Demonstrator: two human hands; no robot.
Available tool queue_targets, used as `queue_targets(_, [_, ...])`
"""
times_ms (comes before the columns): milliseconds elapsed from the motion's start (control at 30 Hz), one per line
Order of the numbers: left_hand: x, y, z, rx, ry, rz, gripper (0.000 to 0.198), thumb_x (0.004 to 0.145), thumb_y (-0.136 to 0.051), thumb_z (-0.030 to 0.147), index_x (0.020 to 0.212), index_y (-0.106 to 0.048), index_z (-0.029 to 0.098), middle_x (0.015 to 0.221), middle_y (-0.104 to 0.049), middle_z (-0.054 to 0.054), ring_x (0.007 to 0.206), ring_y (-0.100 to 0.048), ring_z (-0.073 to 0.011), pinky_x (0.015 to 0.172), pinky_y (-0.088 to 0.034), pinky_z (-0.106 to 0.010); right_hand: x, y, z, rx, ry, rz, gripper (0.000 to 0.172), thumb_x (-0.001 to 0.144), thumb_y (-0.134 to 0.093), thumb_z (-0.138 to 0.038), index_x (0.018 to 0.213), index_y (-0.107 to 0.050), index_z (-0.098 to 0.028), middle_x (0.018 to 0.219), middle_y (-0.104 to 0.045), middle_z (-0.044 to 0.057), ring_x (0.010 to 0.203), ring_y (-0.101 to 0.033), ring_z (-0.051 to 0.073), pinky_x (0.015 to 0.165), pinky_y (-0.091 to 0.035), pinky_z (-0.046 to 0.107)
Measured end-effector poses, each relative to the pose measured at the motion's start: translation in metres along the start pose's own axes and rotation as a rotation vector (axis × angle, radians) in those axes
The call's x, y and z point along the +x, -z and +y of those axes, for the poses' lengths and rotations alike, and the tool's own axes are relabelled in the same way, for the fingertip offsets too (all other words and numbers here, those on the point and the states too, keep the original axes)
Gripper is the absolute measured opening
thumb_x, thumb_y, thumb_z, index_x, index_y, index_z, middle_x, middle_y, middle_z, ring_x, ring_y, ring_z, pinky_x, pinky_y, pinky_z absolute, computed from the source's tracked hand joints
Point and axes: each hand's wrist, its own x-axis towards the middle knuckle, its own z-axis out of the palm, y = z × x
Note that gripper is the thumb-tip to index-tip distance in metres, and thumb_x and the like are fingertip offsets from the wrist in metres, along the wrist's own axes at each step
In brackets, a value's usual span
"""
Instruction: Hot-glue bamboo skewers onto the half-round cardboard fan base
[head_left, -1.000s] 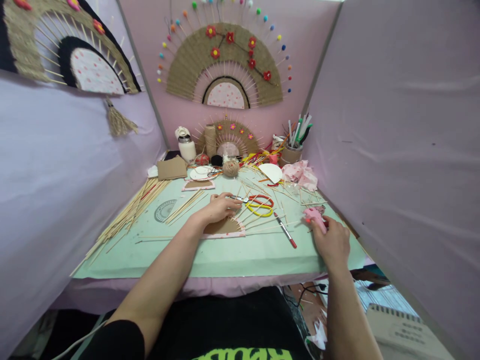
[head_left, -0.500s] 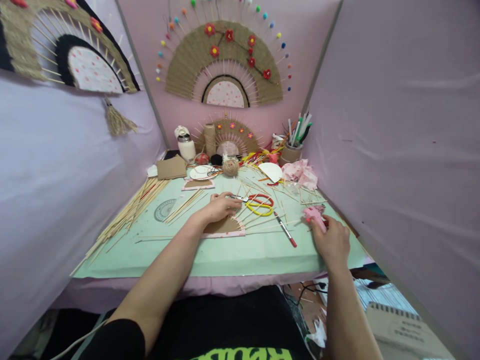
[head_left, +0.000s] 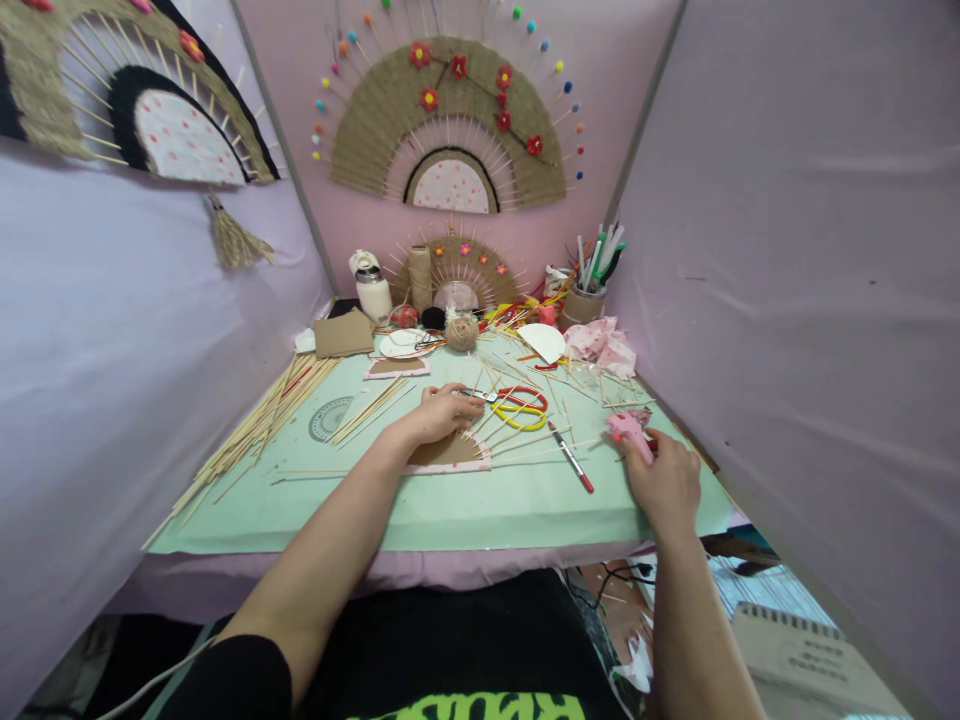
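Note:
My left hand (head_left: 445, 414) rests over the top of a half-round cardboard piece (head_left: 444, 454) with a pink-edged border. Its fingers are bent down and closed, seemingly pressing a thin wooden stick against the card; the fingertips are partly hidden. Several thin sticks (head_left: 513, 436) fan out from the card to the right. On the right side of the table, my right hand (head_left: 667, 478) grips a pink glue gun (head_left: 631, 434), its nozzle pointing left. Scissors (head_left: 520, 406) with red and yellow handles lie just beyond my left fingers. A red-capped marker (head_left: 571, 458) lies between both hands.
Long sticks (head_left: 255, 430) lie along the left edge, beside a protractor (head_left: 330, 418). Twine (head_left: 461, 333), a white bottle (head_left: 372, 292), and a tool cup (head_left: 582, 306) stand at the back. Crumpled pink cloth (head_left: 601, 346) lies back right. Fabric walls (head_left: 795, 250) enclose the table.
Nearly nothing differs. Both hands keep their places, the left on the cardboard piece and the right around the glue gun; the view has shifted very slightly.

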Motion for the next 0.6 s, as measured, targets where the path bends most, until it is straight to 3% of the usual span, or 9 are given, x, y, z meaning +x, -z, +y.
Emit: queue_targets(600, [0.0027,-0.0032,-0.0042,0.0,-0.007,-0.005,0.034,0.091,-0.056,0.031,0.121,-0.069,0.04,0.145,-0.057,0.001,0.141,-0.033,-0.0297,0.106,-0.023,-0.048,-0.0003,-0.0004,-0.0005,-0.008,-0.016,-0.001,0.063,0.089,-0.042,-0.061,0.113,-0.067,-0.009,0.1,-0.066,0.021,0.095,-0.052,0.034,0.089,-0.038,0.047])
